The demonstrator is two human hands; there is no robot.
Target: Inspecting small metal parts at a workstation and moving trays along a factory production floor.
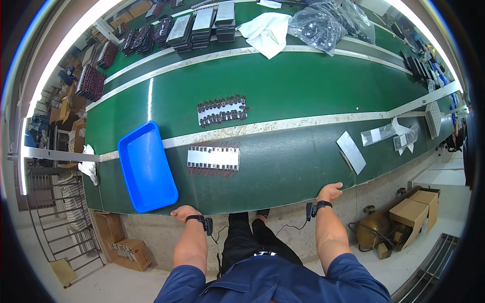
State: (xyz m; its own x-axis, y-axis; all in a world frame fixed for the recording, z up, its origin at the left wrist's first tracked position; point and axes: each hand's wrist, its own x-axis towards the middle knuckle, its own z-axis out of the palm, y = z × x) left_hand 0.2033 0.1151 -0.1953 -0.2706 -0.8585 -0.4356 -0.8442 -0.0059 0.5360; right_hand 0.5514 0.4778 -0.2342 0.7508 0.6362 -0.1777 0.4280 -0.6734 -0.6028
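Note:
At the near edge of the green worktable [283,174], my left hand [185,212] is closed with its fingers curled at the rim, just right of a blue plastic tray [171,194]. Farther right along that edge, my right hand [330,192] is likewise curled against the rim. A light-coloured flat plate [352,151] lies tilted on the table beyond it. Between the hands but deeper in, a metal plate lined with small parts and reddish wires [213,158] lies flat. A similar plate with dark wired parts [222,111] sits on the green belt behind.
Stacks of flat plates [203,21], a white cloth [265,33] and clear plastic bags [318,25] stand along the far side. Small plastic packets [378,135] lie at the right. Below on the floor are a cardboard box [409,212] and a metal rack [60,217].

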